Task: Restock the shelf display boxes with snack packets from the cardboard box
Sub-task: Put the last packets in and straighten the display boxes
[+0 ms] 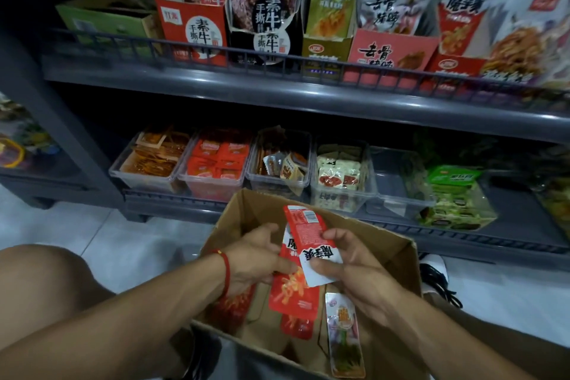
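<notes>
Shelves behind, snack packets (311,244) between hands

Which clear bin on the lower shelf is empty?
The fifth clear bin from the left looks empty: its bare floor shows through, while the four bins to its left hold packets. Its back is dim, so not certain.

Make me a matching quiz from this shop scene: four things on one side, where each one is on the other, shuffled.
Things:
1. red packet
2. cardboard box
3. green display box
4. clear bin of orange packets

Places:
A. upper shelf, far left
B. lower shelf, leftmost bin
C. between both hands
D. on the floor before the shelves

Pairs: 1-C, 2-D, 3-A, 4-B
</notes>
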